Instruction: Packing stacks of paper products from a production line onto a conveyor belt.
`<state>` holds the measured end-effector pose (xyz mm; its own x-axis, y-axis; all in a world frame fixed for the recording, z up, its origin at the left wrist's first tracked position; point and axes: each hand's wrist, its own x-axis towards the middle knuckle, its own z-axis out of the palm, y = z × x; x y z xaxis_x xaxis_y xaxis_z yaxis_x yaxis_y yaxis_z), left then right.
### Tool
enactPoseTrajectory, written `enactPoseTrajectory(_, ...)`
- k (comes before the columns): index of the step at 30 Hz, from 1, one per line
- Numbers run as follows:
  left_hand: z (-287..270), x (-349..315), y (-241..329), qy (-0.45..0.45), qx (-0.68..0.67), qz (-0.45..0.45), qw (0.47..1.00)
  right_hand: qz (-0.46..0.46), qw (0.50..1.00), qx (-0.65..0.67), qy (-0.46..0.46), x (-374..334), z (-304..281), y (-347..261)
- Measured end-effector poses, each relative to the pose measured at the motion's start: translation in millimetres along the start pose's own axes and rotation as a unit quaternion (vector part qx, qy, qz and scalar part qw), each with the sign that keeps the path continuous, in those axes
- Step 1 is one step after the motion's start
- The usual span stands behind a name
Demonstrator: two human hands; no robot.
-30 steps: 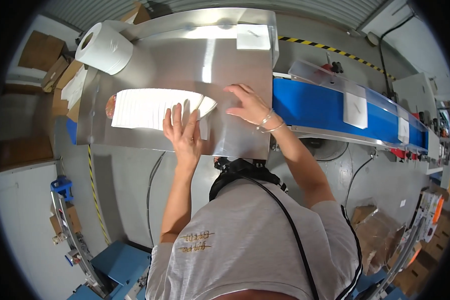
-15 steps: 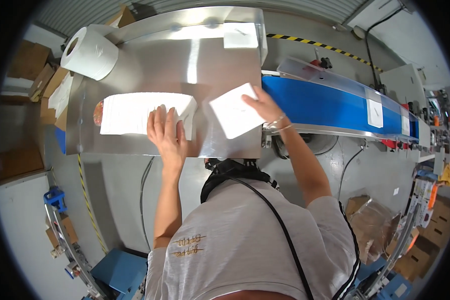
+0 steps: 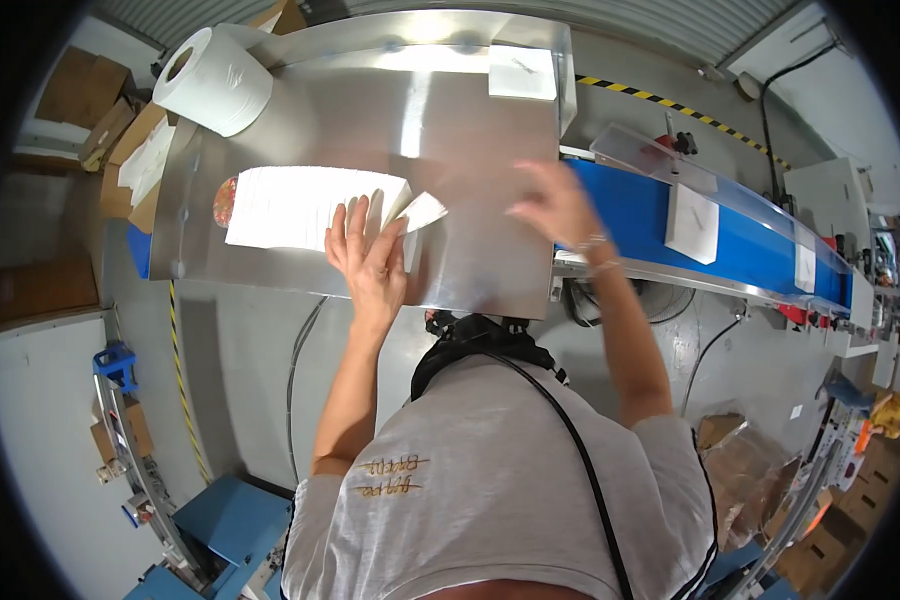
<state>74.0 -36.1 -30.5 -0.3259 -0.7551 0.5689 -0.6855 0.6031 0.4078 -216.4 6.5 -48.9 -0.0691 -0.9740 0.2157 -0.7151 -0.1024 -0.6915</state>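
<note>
A tightly packed row of thin white card-like pieces (image 3: 290, 205) stands on the steel table. My left hand (image 3: 368, 265) rests on the right end of this row with its fingers spread. Beside its thumb, one white piece (image 3: 427, 212) leans out from the end. My right hand (image 3: 560, 205), blurred by motion, hovers over the table's right edge with thumb and fingers apart and nothing visible in it. On the blue conveyor belt (image 3: 620, 210) lies a flat white square piece (image 3: 692, 224), with another white piece (image 3: 805, 268) farther along.
A big white roll (image 3: 215, 80) stands at the table's far left. An orange-red patterned round object (image 3: 225, 202) touches the row's left end. Another white square piece (image 3: 522, 73) lies at the far right corner. A transparent guard (image 3: 635, 155) runs along the belt's far side.
The white square piece has left my right hand and now lies on the belt. The belt's earlier piece has moved right. A piece now leans out by my left thumb.
</note>
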Motion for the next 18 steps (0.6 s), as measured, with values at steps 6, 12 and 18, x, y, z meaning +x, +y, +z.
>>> enactPoseTrajectory(6,-7.5,14.5,5.6,-0.053,0.006,0.008,0.999,-0.185,0.98,0.04,-0.058,46.0,87.9,-19.8)
enactPoseTrajectory(12,-9.7,7.7,-12.8,-0.036,0.028,-0.021,0.999,0.324,0.941,0.099,0.004,-5.4,8.1,42.2)
enactPoseTrajectory(18,-9.3,12.0,-7.0,-0.018,-0.002,-0.031,0.999,0.404,0.799,-0.391,0.212,-59.5,-57.0,102.4)
